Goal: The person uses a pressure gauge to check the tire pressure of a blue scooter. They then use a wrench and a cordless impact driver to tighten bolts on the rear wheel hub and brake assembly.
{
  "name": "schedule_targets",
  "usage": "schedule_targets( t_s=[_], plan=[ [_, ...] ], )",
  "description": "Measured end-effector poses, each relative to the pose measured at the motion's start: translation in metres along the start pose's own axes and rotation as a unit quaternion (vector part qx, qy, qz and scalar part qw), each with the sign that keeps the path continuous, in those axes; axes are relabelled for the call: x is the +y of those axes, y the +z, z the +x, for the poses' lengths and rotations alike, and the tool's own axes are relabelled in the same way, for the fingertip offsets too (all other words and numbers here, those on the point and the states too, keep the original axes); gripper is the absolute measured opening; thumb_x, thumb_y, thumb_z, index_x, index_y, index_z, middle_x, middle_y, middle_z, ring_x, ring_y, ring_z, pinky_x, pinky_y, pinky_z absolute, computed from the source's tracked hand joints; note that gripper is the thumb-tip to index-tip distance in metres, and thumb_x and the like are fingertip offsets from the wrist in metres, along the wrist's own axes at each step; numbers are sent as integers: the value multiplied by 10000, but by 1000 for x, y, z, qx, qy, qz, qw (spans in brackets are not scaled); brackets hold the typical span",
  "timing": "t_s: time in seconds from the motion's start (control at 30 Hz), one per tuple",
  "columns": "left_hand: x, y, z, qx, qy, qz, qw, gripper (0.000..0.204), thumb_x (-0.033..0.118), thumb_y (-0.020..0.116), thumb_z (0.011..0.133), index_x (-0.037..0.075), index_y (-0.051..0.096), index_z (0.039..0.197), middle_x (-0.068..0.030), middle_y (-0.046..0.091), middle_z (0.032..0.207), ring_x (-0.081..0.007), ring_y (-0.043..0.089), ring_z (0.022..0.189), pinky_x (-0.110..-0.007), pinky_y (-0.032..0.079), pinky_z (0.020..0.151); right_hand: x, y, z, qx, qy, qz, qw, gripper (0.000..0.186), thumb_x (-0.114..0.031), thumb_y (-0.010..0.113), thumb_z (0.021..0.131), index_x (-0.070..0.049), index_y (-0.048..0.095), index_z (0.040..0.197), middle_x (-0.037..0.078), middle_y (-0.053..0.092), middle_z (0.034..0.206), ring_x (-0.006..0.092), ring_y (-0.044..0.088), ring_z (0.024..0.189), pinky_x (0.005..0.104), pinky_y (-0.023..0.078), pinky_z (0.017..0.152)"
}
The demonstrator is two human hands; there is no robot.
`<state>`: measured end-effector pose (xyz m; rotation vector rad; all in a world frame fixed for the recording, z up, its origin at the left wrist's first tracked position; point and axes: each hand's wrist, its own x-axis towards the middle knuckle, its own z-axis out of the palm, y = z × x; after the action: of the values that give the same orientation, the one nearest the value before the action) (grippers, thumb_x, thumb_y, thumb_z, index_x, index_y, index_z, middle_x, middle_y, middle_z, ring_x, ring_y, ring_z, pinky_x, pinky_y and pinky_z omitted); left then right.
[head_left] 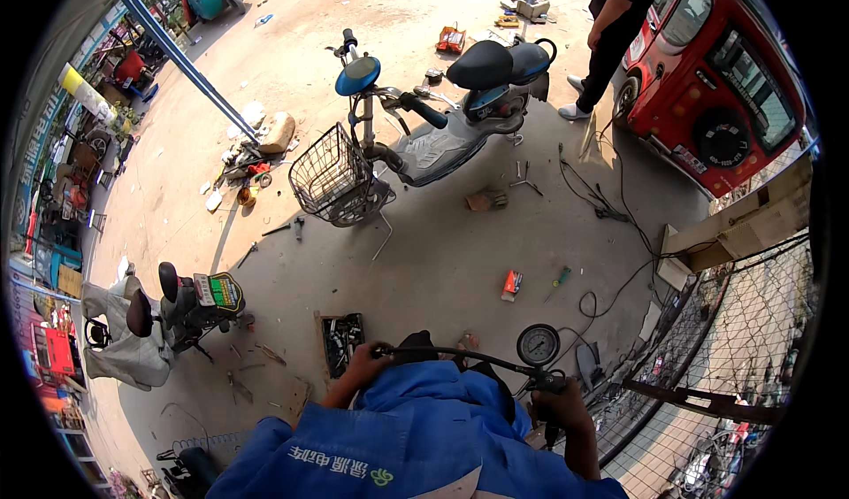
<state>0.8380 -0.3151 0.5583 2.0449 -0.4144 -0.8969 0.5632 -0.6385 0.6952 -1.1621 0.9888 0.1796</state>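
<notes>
My left hand [363, 368] is closed on the end of a black hose [478, 356] at waist height. My right hand [566, 403] grips a black inflator gun [546, 380] with a round dial gauge [538, 344] on top, and the hose runs between the two hands. A wooden box of metal tools [343, 340] lies on the ground by my left hand. Farther forward stands an electric scooter [451, 141] with a wire basket [332, 172] and a blue-and-black body, its front toward the left. A small orange box [511, 285] and a screwdriver [561, 278] lie on the ground between me and it.
A second scooter [177, 313] stands at left. At upper right, a person [610, 17] stands beside a red enclosed vehicle [707, 83]. Cables [601, 207] and loose tools [526, 180] lie on the ground. A wire-mesh fence [725, 366] borders my right; a blue pole [186, 65] rises at upper left.
</notes>
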Motion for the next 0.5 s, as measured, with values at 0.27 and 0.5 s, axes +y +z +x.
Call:
schedule_targets(
  t_s=[0.27, 0.5],
  plan=[
    [-10, -1, -26, 83, -93, -94, 988, 310, 151, 711, 806, -10, 642, 1062, -123, 688, 941, -187, 650, 873, -337, 516, 783, -53, 12, 48, -100, 38, 23, 994, 152, -74, 723, 754, 31, 618, 789, 88, 605, 628, 160, 581, 511, 302, 474, 468],
    [-57, -35, -13, 157, -102, -183, 965, 303, 107, 723, 790, -3, 655, 1064, -111, 687, 918, -155, 632, 833, -299, 509, 769, -110, 83, 110, -169, 54, -21, 984, 165, -73, 727, 754, 25, 598, 786, 96, 594, 613, 179, 588, 503, 313, 491, 454]
  ],
)
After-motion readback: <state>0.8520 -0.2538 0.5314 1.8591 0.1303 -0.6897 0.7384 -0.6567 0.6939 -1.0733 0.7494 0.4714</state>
